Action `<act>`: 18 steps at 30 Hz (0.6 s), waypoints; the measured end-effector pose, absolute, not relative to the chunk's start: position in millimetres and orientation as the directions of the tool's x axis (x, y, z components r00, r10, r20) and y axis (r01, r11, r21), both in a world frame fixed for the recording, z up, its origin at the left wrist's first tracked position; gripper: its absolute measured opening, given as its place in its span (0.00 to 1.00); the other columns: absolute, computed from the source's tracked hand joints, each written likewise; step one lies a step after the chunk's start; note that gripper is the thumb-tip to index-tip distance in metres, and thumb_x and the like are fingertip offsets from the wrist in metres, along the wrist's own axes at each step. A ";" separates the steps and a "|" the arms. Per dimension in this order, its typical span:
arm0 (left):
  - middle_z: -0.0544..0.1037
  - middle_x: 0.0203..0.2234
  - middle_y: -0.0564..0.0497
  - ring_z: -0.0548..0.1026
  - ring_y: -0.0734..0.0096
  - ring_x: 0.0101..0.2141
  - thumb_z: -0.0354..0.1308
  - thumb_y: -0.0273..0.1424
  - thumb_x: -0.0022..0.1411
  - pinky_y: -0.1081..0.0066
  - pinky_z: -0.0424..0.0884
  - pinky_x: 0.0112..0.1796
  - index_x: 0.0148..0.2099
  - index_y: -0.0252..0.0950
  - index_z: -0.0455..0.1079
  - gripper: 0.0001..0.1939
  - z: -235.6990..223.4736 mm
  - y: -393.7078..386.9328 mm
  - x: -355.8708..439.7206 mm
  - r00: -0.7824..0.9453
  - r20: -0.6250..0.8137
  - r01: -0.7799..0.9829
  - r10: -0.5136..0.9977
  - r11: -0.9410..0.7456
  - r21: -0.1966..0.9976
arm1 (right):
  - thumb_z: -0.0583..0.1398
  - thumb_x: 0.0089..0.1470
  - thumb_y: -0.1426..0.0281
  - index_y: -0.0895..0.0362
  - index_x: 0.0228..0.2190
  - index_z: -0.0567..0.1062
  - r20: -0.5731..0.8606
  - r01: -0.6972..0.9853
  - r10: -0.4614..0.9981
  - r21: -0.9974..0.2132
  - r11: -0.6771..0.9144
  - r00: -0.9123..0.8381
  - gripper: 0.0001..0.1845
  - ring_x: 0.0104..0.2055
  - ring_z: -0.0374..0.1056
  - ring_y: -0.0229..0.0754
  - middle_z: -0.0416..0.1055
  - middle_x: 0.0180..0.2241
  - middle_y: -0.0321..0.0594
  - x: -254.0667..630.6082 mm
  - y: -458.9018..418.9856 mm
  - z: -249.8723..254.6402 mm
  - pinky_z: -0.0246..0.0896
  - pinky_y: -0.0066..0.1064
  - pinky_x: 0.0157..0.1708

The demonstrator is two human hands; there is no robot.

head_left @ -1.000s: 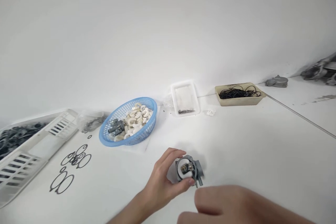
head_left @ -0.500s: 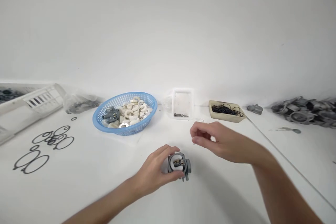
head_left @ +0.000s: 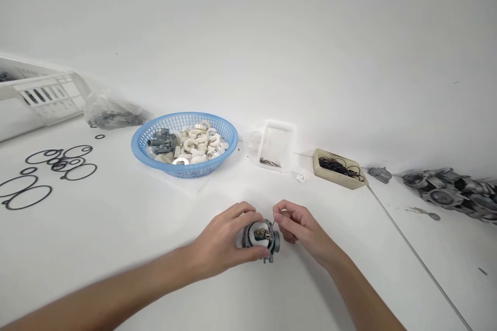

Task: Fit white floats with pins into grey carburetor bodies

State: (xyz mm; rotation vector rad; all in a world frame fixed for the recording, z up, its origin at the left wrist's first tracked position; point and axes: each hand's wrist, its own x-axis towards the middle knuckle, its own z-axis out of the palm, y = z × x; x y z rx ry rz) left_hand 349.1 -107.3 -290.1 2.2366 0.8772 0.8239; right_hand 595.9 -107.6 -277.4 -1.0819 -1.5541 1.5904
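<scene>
My left hand is wrapped round a grey metal carburetor body on the white table, thumb on the near side and fingers on the far side. Its open face points up, showing a white U-shaped float around small brass jets. At the carburetor's right edge, my right hand pinches a thin metal pin between thumb and forefinger. The pin points down by the float's right end; whether it touches is too small to tell.
A blue basket holds white floats and a carburetor. Behind stand a white tray with pins and a cream tray of black rings. Black O-rings and a white crate lie left; grey metal parts pile up right.
My right hand has come down and left to the carburetor, bringing the pin to its edge. My left hand keeps its hold. The view has tilted and shifted.
</scene>
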 end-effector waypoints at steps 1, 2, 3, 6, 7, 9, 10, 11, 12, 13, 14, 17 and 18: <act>0.76 0.47 0.49 0.77 0.61 0.44 0.72 0.38 0.64 0.64 0.74 0.44 0.54 0.43 0.73 0.20 -290.1 -107.7 349.1 0.589 0.326 0.370 0.739 -0.606 0.705 | 0.64 0.67 0.49 0.54 0.36 0.70 -0.117 0.084 0.887 -0.993 -0.089 -0.447 0.22 0.26 0.46 0.36 0.51 0.23 0.27 595.2 -107.7 -278.1 0.45 0.30 0.26; 0.76 0.47 0.49 0.77 0.61 0.44 0.72 0.38 0.64 0.64 0.74 0.44 0.54 0.42 0.73 0.19 -290.0 -108.0 349.1 0.589 0.325 0.368 0.740 -0.604 0.707 | 0.64 0.67 0.49 0.54 0.36 0.70 -0.123 0.077 0.882 -0.992 -0.099 -0.455 0.22 0.26 0.46 0.35 0.51 0.23 0.27 594.6 -107.8 -279.0 0.44 0.30 0.26; 0.76 0.47 0.49 0.77 0.61 0.44 0.71 0.38 0.64 0.64 0.74 0.44 0.54 0.42 0.73 0.19 -289.6 -108.2 349.1 0.589 0.323 0.367 0.741 -0.601 0.709 | 0.64 0.67 0.49 0.54 0.35 0.70 -0.132 0.071 0.876 -0.991 -0.111 -0.464 0.22 0.26 0.45 0.35 0.50 0.23 0.27 594.1 -108.0 -279.9 0.43 0.30 0.26; 0.77 0.47 0.49 0.76 0.60 0.45 0.71 0.38 0.64 0.64 0.74 0.44 0.54 0.42 0.73 0.19 -288.3 -107.8 349.2 0.592 0.312 0.367 0.743 -0.594 0.716 | 0.64 0.67 0.49 0.54 0.35 0.69 -0.165 0.051 0.858 -0.986 -0.160 -0.486 0.22 0.25 0.43 0.35 0.49 0.23 0.26 593.9 -108.6 -280.4 0.40 0.31 0.26; 0.77 0.47 0.49 0.76 0.60 0.45 0.71 0.38 0.64 0.65 0.74 0.44 0.54 0.42 0.73 0.19 -288.0 -107.6 349.3 0.594 0.309 0.366 0.743 -0.591 0.719 | 0.64 0.67 0.49 0.54 0.36 0.69 -0.172 0.045 0.856 -0.984 -0.173 -0.488 0.22 0.25 0.42 0.35 0.48 0.23 0.26 594.2 -108.9 -279.9 0.39 0.31 0.26; 0.76 0.47 0.49 0.76 0.61 0.45 0.72 0.37 0.64 0.65 0.74 0.44 0.54 0.42 0.73 0.19 -287.3 -107.4 349.3 0.595 0.303 0.366 0.744 -0.587 0.722 | 0.65 0.67 0.49 0.54 0.36 0.70 -0.181 0.040 0.854 -0.982 -0.186 -0.488 0.21 0.25 0.42 0.35 0.48 0.23 0.26 595.4 -109.5 -278.4 0.39 0.31 0.26; 0.76 0.47 0.50 0.76 0.61 0.45 0.72 0.37 0.64 0.65 0.74 0.44 0.53 0.42 0.73 0.19 -287.0 -107.5 349.3 0.596 0.300 0.367 0.745 -0.585 0.723 | 0.65 0.67 0.49 0.54 0.36 0.70 -0.184 0.041 0.853 -0.981 -0.188 -0.488 0.21 0.25 0.41 0.35 0.48 0.23 0.26 596.0 -109.8 -277.7 0.39 0.31 0.27; 0.76 0.46 0.50 0.76 0.61 0.45 0.72 0.37 0.63 0.65 0.74 0.44 0.53 0.42 0.73 0.18 -286.7 -107.7 349.2 0.597 0.298 0.369 0.745 -0.585 0.722 | 0.65 0.66 0.49 0.54 0.36 0.70 -0.187 0.044 0.852 -0.981 -0.190 -0.488 0.21 0.25 0.42 0.35 0.48 0.23 0.26 596.6 -110.0 -277.0 0.39 0.31 0.27; 0.76 0.46 0.50 0.76 0.61 0.45 0.72 0.36 0.63 0.66 0.74 0.44 0.53 0.42 0.73 0.18 -286.3 -108.0 349.1 0.598 0.295 0.371 0.745 -0.584 0.723 | 0.65 0.66 0.49 0.54 0.36 0.70 -0.191 0.048 0.851 -0.980 -0.192 -0.489 0.21 0.26 0.42 0.35 0.48 0.23 0.26 597.0 -110.2 -276.6 0.39 0.31 0.27; 0.76 0.45 0.50 0.76 0.61 0.44 0.72 0.36 0.63 0.66 0.74 0.43 0.53 0.41 0.73 0.18 -285.9 -108.4 348.9 0.601 0.291 0.371 0.744 -0.583 0.723 | 0.65 0.67 0.49 0.54 0.36 0.70 -0.195 0.052 0.850 -0.979 -0.195 -0.489 0.21 0.26 0.42 0.35 0.48 0.23 0.26 597.4 -110.3 -276.3 0.39 0.31 0.27; 0.76 0.45 0.50 0.76 0.61 0.44 0.72 0.35 0.63 0.66 0.74 0.43 0.53 0.41 0.73 0.18 -285.5 -108.8 348.7 0.602 0.289 0.372 0.744 -0.582 0.723 | 0.65 0.67 0.49 0.54 0.36 0.70 -0.198 0.056 0.849 -0.979 -0.196 -0.489 0.21 0.26 0.42 0.35 0.48 0.23 0.26 597.6 -110.3 -276.3 0.39 0.31 0.27; 0.77 0.45 0.50 0.76 0.61 0.44 0.72 0.35 0.63 0.66 0.74 0.44 0.53 0.41 0.73 0.18 -284.8 -109.8 348.1 0.609 0.285 0.365 0.740 -0.581 0.728 | 0.64 0.67 0.49 0.53 0.36 0.70 -0.199 0.082 0.854 -0.980 -0.182 -0.481 0.21 0.25 0.43 0.35 0.48 0.23 0.26 597.2 -110.3 -277.3 0.40 0.31 0.27; 0.77 0.45 0.50 0.76 0.61 0.44 0.72 0.35 0.63 0.65 0.74 0.44 0.53 0.41 0.73 0.18 -284.7 -109.9 348.1 0.611 0.283 0.364 0.739 -0.580 0.729 | 0.64 0.67 0.49 0.53 0.37 0.70 -0.196 0.092 0.858 -0.981 -0.173 -0.475 0.21 0.25 0.43 0.35 0.48 0.23 0.26 596.8 -110.3 -277.9 0.41 0.31 0.26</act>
